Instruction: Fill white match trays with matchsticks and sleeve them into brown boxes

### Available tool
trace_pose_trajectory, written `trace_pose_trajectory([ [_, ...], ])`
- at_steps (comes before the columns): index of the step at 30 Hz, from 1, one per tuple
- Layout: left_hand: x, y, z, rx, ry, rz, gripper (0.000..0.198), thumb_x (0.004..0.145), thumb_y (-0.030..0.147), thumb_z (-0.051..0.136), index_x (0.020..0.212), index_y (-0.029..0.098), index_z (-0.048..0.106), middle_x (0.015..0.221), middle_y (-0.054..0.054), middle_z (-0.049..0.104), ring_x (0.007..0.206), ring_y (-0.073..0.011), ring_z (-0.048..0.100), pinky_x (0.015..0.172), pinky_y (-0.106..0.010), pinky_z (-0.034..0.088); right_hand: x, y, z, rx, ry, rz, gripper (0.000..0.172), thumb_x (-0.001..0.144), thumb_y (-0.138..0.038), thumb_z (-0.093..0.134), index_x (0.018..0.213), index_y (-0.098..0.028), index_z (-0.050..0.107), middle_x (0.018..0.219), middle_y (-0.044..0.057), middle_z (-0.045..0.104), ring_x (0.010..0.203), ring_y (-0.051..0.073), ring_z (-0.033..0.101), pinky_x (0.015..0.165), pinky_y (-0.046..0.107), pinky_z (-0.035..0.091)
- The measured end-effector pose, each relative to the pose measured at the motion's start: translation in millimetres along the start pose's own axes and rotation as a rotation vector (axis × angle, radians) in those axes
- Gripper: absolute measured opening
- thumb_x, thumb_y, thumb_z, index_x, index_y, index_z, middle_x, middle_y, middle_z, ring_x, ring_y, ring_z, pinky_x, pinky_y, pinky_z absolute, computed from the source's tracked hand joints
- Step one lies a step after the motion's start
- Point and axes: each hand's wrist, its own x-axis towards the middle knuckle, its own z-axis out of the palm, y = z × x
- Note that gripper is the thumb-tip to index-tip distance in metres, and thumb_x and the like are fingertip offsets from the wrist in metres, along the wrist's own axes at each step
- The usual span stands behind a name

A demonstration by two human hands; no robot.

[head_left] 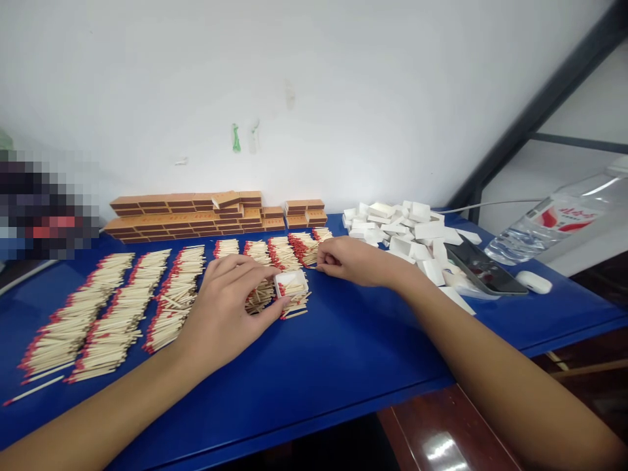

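Fingers, our left hand (223, 307): gripping one small white tray (297, 277), thumb at its near corner, forefinger at its far one. Tray part-filled with matches, held mid-counter (314, 386) above the near end of a match row.

Fingers, our right hand (360, 260): curled, tips drawn together beside the match rows; whether a match is between them, we cannot tell.

Lettering: one clear bottle (554, 216), counter's right end, red-and-white label (559, 214) with stylised characters we cannot read. Brown matchboxes (186, 219), stacked along the far edge left of centre, a smaller stack (297, 207) beside them; print too small for us to read.

Also listed: red-tipped matches (93, 314), in rows from the left end to the middle. White trays (385, 219), heaped toward the far right corner. One dark-screened phone (485, 267), near the right edge; one white rounded case (534, 282) just beside it.

Obstructions: our left hand covers parts of the middle rows; our right forearm (471, 340) crosses the near edge at right, in front of the phone.
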Motion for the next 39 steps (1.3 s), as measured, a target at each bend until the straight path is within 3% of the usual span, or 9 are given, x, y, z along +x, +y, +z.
trace_pose_trajectory([
  [6, 0, -1, 1.1, 0.008, -0.004, -0.002, 0.028, 0.091, 0.035, 0.075, 0.117, 0.024, 0.072, 0.107, -0.005, 0.078, 0.107, -0.0269, 0.065, 0.098, -0.048, 0.049, -7, -8, -14, 0.096, -0.029, -0.001, 0.015, 0.095, -0.027, 0.058, 0.082, -0.019, 0.059, 0.071, 0.0, 0.059, 0.062, 0.014, 0.046, 0.059, 0.028, 0.032],
  [10, 0, 0, 1.1, 0.003, 0.002, -0.003, 0.028, 0.092, 0.036, 0.074, 0.117, 0.025, 0.072, 0.107, -0.005, 0.078, 0.106, -0.0274, 0.066, 0.098, -0.048, 0.049, -12, -23, -23, 0.232, 0.038, -0.069, 0.021, 0.101, -0.035, 0.055, 0.09, -0.019, 0.063, 0.076, 0.001, 0.061, 0.067, 0.015, 0.049, 0.062, 0.028, 0.035],
  [20, 1, 1, 0.0, 0.001, -0.016, -0.005, 0.027, 0.09, 0.031, 0.076, 0.116, 0.025, 0.071, 0.106, -0.004, 0.078, 0.104, -0.0275, 0.067, 0.096, -0.048, 0.049, -10, -51, -4, 0.192, 0.124, -0.238, 0.009, 0.1, -0.023, 0.06, 0.094, -0.019, 0.066, 0.081, 0.0, 0.061, 0.072, 0.014, 0.051, 0.065, 0.027, 0.036],
  [27, 1, 0, -0.5, 0.01, -0.005, -0.013, 0.027, 0.091, 0.034, 0.075, 0.117, 0.025, 0.072, 0.107, -0.004, 0.078, 0.105, -0.0282, 0.066, 0.097, -0.049, 0.049, -11, -36, -18, 0.084, 0.259, -0.151, 0.015, 0.099, -0.024, 0.06, 0.087, -0.018, 0.067, 0.073, 0.0, 0.06, 0.069, 0.014, 0.051, 0.065, 0.028, 0.034],
  [33, 1, -1, 0.8, 0.016, 0.008, -0.009, 0.028, 0.092, 0.037, 0.075, 0.117, 0.025, 0.072, 0.107, -0.005, 0.078, 0.105, -0.0282, 0.066, 0.098, -0.05, 0.049, -1, -9, -8, -0.031, 0.116, -0.052, 0.009, 0.091, -0.014, 0.063, 0.089, -0.018, 0.07, 0.081, 0.003, 0.065, 0.074, 0.016, 0.053, 0.067, 0.029, 0.033],
  [39, 1, 0, 1.1, 0.006, 0.012, 0.002, 0.027, 0.091, 0.034, 0.075, 0.116, 0.024, 0.072, 0.107, -0.005, 0.078, 0.106, -0.028, 0.066, 0.099, -0.049, 0.049, 4, -4, 0, -0.014, 0.077, -0.043, 0.011, 0.089, -0.011, 0.06, 0.083, -0.018, 0.066, 0.077, 0.002, 0.064, 0.069, 0.015, 0.051, 0.065, 0.029, 0.033],
])
